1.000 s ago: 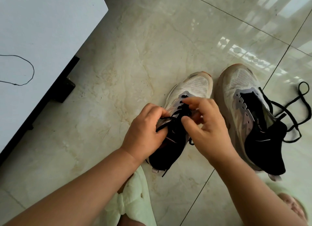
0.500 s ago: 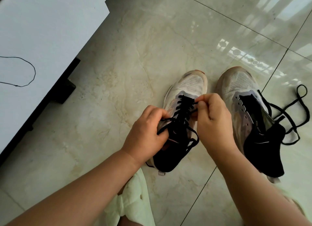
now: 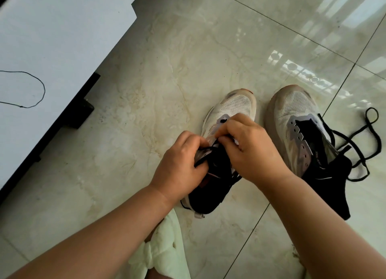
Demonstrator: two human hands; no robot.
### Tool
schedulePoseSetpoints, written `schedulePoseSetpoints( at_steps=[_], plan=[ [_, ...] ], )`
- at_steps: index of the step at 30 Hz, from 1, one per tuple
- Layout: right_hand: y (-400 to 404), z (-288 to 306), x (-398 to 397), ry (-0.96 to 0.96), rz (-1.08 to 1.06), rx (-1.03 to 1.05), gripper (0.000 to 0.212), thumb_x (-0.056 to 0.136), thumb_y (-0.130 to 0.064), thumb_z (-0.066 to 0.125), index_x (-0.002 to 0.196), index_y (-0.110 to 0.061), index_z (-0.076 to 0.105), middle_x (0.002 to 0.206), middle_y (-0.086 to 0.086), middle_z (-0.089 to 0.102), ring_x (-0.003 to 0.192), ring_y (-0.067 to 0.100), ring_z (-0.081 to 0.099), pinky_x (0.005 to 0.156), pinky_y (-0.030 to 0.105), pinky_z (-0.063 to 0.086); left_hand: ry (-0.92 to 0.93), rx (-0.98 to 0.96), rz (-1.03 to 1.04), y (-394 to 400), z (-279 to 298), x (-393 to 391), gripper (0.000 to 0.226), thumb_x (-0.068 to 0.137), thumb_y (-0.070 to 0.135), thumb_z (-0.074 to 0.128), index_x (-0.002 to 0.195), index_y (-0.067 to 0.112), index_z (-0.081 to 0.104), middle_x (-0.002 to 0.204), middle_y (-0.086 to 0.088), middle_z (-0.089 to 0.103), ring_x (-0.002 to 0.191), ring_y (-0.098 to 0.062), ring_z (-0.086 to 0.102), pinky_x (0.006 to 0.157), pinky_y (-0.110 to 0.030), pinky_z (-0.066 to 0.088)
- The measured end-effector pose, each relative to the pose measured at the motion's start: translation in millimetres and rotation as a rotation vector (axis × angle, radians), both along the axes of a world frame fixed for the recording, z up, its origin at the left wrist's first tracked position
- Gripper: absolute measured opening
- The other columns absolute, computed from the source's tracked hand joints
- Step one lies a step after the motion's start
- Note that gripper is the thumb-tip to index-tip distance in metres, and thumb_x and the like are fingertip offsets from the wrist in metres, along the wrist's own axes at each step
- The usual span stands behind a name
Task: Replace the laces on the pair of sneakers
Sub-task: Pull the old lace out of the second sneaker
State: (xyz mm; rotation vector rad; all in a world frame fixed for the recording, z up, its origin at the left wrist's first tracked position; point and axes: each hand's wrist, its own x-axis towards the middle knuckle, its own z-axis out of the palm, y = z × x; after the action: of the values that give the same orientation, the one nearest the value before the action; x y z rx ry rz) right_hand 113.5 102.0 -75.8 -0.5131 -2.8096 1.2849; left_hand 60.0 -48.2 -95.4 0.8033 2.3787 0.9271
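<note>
Sneaker (image 3: 234,109) under both hands (image 3: 219,153), toe away, long axis near-far.

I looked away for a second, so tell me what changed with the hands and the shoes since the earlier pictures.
The right hand moved down and left over the left shoe's lacing, closing in beside the left hand; its fingers now cover the lace there. The left hand kept its grip on the lace. The right shoe and loose lace stayed put.

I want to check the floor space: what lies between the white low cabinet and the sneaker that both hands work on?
In the head view, only bare marble floor tile lies between the white cabinet and the held sneaker.
</note>
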Motion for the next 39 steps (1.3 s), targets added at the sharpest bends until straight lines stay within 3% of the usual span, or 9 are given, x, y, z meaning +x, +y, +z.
schedulePoseSetpoints(
  at_steps=[6, 9, 11, 14, 20, 25, 30, 35, 39],
  plan=[
    [5.2, -10.6, 5.6, -0.021, -0.585, -0.129, 0.013, 0.091, -0.010, 0.050, 0.091, -0.022, 0.056, 0.097, 0.003, 0.059, 0.084, 0.003, 0.054, 0.077, 0.017, 0.045, 0.009, -0.005, 0.005, -0.2, 0.5, 1.2, 0.021, 0.077, 0.011, 0.068, 0.097, 0.015, 0.061, 0.098, 0.010, 0.052, 0.062, 0.014, 0.047, 0.058, 0.000, 0.034],
    [1.5, -6.2, 10.1, -0.015, -0.450, -0.120, 0.032, 0.087, -0.007, 0.056, 0.113, -0.025, 0.059, 0.110, -0.006, 0.051, 0.094, -0.005, 0.047, 0.080, 0.003, 0.033, 0.010, -0.006, 0.001, -0.1, 0.9, 0.6, 0.021, 0.077, 0.013, 0.068, 0.097, 0.015, 0.061, 0.098, 0.009, 0.053, 0.060, 0.011, 0.048, 0.057, -0.003, 0.035],
    [-0.4, -2.8, 9.9, 0.027, -0.278, -0.066, 0.045, 0.083, -0.004, 0.060, 0.120, -0.029, 0.060, 0.113, -0.010, 0.047, 0.107, 0.009, 0.040, 0.094, 0.015, 0.030, 0.007, -0.011, -0.007, -0.1, 1.1, 0.1, 0.021, 0.077, 0.012, 0.067, 0.097, 0.014, 0.061, 0.099, 0.007, 0.053, 0.060, 0.008, 0.048, 0.057, -0.003, 0.035],
    [-3.2, -0.7, 6.0, 0.032, -0.069, 0.022, 0.035, 0.080, -0.005, 0.064, 0.104, -0.029, 0.071, 0.120, -0.008, 0.052, 0.118, 0.016, 0.033, 0.099, 0.035, 0.025, 0.013, -0.020, -0.019, -0.1, 0.8, -0.4, 0.023, 0.076, 0.008, 0.066, 0.097, 0.012, 0.060, 0.097, 0.005, 0.053, 0.059, 0.005, 0.046, 0.058, -0.003, 0.035],
    [1.1, -5.9, 0.1, -0.067, 0.072, 0.062, 0.012, 0.082, -0.010, 0.064, 0.084, -0.019, 0.071, 0.106, -0.010, 0.058, 0.115, 0.015, 0.039, 0.090, 0.027, 0.020, 0.013, -0.013, -0.019, 0.2, 0.0, -1.0, 0.025, 0.073, 0.006, 0.065, 0.096, 0.013, 0.061, 0.097, 0.007, 0.052, 0.061, 0.008, 0.047, 0.059, -0.005, 0.035],
    [2.0, -12.9, -8.3, 0.014, -0.422, -0.151, 0.012, 0.090, -0.008, 0.052, 0.085, -0.017, 0.058, 0.092, 0.000, 0.059, 0.087, 0.012, 0.054, 0.076, 0.019, 0.040, 0.021, 0.004, -0.027, -1.0, -0.7, 0.7, 0.021, 0.076, 0.009, 0.068, 0.096, 0.014, 0.061, 0.098, 0.006, 0.054, 0.063, 0.011, 0.048, 0.058, -0.002, 0.034],
    [11.5, -14.1, -10.6, 0.083, -0.916, -0.581, 0.017, 0.094, -0.012, 0.049, 0.085, -0.024, 0.057, 0.074, -0.007, 0.060, 0.070, 0.012, 0.060, 0.075, 0.036, 0.055, 0.020, 0.004, -0.021, -2.1, -0.5, 1.5, 0.021, 0.076, 0.010, 0.069, 0.096, 0.015, 0.062, 0.098, 0.008, 0.054, 0.061, 0.013, 0.047, 0.057, -0.001, 0.034],
    [6.2, -6.8, -0.7, 0.101, -0.390, -0.296, 0.041, 0.083, -0.001, 0.060, 0.110, -0.032, 0.061, 0.114, -0.007, 0.051, 0.106, -0.001, 0.047, 0.092, 0.011, 0.037, 0.020, -0.016, -0.022, -0.9, -0.8, 0.5, 0.023, 0.076, 0.011, 0.070, 0.098, 0.014, 0.062, 0.099, 0.007, 0.054, 0.063, 0.011, 0.048, 0.059, -0.002, 0.034],
    [2.2, -3.6, 0.2, 0.020, -0.014, -0.029, 0.045, 0.075, 0.004, 0.058, 0.104, -0.028, 0.071, 0.124, -0.009, 0.051, 0.126, 0.013, 0.027, 0.106, 0.030, 0.016, 0.012, -0.028, -0.024, -0.5, 1.3, 0.2, 0.024, 0.075, 0.008, 0.067, 0.098, 0.012, 0.060, 0.097, 0.009, 0.051, 0.063, 0.010, 0.047, 0.058, -0.002, 0.034]
  ],
)
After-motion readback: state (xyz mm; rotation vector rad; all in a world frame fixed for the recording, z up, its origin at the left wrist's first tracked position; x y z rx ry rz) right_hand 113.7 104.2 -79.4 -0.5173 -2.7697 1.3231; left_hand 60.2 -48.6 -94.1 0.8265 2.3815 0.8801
